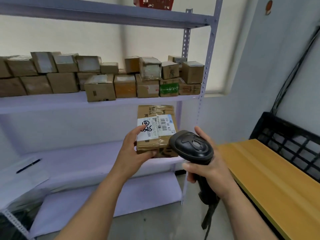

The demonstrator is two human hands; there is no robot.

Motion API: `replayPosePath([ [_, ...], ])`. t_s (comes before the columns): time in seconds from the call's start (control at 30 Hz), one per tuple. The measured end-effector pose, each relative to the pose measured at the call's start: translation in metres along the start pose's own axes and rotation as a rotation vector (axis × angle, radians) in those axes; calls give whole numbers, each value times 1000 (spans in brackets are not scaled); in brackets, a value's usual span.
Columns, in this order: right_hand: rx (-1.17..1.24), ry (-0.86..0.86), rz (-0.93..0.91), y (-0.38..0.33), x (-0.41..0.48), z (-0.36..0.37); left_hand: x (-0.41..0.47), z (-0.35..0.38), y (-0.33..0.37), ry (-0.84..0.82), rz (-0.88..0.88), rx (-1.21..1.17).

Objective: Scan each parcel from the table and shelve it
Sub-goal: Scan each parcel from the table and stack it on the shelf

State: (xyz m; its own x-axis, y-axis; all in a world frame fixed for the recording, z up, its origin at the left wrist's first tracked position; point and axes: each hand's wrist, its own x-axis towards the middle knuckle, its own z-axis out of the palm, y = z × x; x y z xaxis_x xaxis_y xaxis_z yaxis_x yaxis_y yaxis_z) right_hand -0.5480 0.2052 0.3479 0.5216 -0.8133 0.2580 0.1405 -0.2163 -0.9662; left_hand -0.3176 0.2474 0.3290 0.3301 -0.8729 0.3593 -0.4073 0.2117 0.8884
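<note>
The left hand [133, 151] holds the parcel [156, 111] up in the air in front of the shelf [52, 103], below the board stacked with boxes [100, 87] and left of the yellow surface [259, 179]. Its fingers [150, 154] are clamped on the parcel's near end, with the thumb pressed on the white label [162, 125]. That grip probably serves to keep the label turned up and steady for reading. The right hand [209, 172] is wrapped tight round the handle of the scanner [194, 146], whose head sits just over the parcel's near right corner, aimed forward and down toward the label. The parcel's long axis runs away from the person, toward the shelf, tilted slightly right at the far end. Its broad labelled face looks up at the camera, and the barcode and printed code lie along that same axis. The scan seems to be the step in hand, with shelving yet to come.
</note>
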Motion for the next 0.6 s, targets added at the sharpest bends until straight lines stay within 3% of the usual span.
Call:
replayPosePath([
  [0.27, -23, -55, -56, -6, 42, -20, 57, -34, 12, 195, 44, 98],
  [0.6, 13, -71, -16, 11, 108, 6, 152, -110, 5, 274, 20, 87],
])
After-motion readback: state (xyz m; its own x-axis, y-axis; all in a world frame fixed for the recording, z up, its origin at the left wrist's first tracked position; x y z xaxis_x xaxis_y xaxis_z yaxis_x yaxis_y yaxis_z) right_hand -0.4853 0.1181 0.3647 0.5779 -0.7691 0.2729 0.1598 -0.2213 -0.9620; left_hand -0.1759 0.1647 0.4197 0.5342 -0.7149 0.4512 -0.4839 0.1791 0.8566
